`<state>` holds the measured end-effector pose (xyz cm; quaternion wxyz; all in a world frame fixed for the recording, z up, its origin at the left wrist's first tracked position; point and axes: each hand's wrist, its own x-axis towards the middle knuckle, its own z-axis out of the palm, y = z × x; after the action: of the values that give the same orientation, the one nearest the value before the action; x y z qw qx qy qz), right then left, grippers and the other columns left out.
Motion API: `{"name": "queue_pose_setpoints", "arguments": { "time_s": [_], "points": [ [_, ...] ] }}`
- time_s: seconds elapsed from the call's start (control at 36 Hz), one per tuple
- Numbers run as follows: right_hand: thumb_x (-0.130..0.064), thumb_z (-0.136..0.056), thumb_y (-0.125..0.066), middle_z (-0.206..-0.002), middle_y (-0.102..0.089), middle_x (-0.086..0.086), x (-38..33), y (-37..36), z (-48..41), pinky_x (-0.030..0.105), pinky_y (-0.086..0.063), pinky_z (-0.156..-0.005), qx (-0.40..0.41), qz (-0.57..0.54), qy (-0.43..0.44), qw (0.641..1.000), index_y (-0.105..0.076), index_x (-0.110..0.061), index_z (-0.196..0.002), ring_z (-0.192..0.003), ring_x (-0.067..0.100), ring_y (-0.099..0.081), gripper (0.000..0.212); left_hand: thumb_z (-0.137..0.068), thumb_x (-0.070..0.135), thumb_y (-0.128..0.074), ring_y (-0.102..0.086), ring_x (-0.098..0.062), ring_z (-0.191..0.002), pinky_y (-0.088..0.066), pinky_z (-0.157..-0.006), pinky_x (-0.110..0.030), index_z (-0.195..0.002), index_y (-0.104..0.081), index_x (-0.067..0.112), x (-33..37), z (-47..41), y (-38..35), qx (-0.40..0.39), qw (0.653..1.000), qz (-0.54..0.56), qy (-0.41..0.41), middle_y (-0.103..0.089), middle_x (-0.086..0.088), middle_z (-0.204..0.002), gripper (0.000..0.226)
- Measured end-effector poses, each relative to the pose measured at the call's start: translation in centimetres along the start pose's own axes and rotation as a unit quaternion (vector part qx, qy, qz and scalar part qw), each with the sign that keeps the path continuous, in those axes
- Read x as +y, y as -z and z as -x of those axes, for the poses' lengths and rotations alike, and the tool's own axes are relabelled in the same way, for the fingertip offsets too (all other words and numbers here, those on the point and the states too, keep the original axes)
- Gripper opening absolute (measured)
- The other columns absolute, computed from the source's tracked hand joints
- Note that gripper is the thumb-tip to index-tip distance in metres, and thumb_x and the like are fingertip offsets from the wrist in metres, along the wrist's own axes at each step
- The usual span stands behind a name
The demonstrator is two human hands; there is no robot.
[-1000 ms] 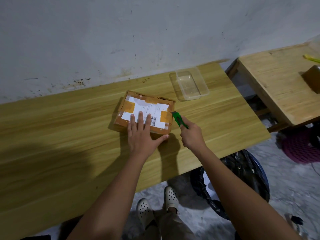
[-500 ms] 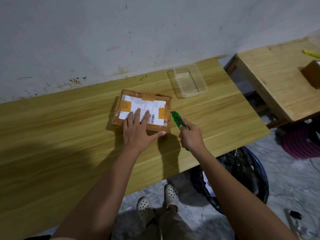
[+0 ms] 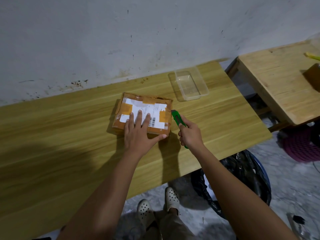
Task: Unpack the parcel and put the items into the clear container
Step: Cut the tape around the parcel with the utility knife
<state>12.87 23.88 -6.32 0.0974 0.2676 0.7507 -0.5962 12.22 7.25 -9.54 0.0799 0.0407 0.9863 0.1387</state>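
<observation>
A brown cardboard parcel point(image 3: 152, 102) with a white label and tan tape lies flat on the wooden table point(image 3: 60, 135). My left hand point(image 3: 140, 134) presses flat on its top near the front edge, fingers spread, thumb along the front side. My right hand point(image 3: 190, 135) grips a green utility knife point(image 3: 176, 117), whose tip touches the parcel's right edge. The clear container point(image 3: 190, 85) stands empty behind and to the right of the parcel, near the wall.
A second wooden table point(image 3: 277, 87) stands to the right with a brown box point(image 3: 313, 77) and a yellow object point(image 3: 311, 56) on it. A bin lined with a black bag point(image 3: 242, 177) sits on the floor under the table's right end. My feet are below the front edge.
The view has shifted slightly. My right hand has drawn the knife a little toward me along the parcel's right edge. My left hand stays pressed on the parcel.
</observation>
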Motion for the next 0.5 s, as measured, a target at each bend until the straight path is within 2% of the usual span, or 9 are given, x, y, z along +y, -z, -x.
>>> {"name": "queue_pose_setpoints", "arguments": {
  "time_s": [0.11, 0.33, 0.5],
  "points": [
    [-0.011, -0.096, -0.040, -0.072, -0.038, -0.015, 0.1, -0.2, -0.4, 0.021, -0.033, -0.048, -0.003, 0.031, 0.004, 0.999, -0.043, -0.026, -0.137, -0.056, 0.005, -0.041, 0.044, -0.064, 0.087, -0.028, 0.013, -0.025, -0.144, 0.004, -0.117, -0.044, -0.147, -0.004, 0.031, 0.0, 0.1, -0.1, 0.003, 1.000, 0.004, 0.001, 0.003, 0.000, -0.158, 0.104],
    [-0.010, -0.096, -0.038, -0.065, -0.043, -0.005, -0.4, 0.6, -0.4, 0.020, -0.032, -0.039, -0.022, 0.059, -0.009, 0.998, -0.042, -0.027, -0.138, -0.047, 0.010, -0.038, 0.045, -0.066, 0.085, -0.032, 0.013, -0.026, -0.144, 0.006, -0.116, -0.044, -0.147, -0.005, 0.030, 0.2, 0.2, 0.1, 0.006, 1.000, 0.006, 0.004, 0.003, -0.002, -0.158, 0.102],
    [-0.011, -0.097, -0.038, -0.068, -0.039, -0.012, 0.6, 0.5, 0.6, 0.016, -0.031, -0.036, -0.035, 0.063, -0.013, 0.997, -0.041, -0.027, -0.139, -0.049, 0.008, -0.039, 0.045, -0.066, 0.086, -0.032, 0.013, -0.027, -0.144, 0.006, -0.116, -0.044, -0.148, -0.006, 0.029, 0.3, 0.0, 0.0, 0.004, 1.000, 0.006, 0.008, 0.003, -0.002, -0.158, 0.103]
  ]
}}
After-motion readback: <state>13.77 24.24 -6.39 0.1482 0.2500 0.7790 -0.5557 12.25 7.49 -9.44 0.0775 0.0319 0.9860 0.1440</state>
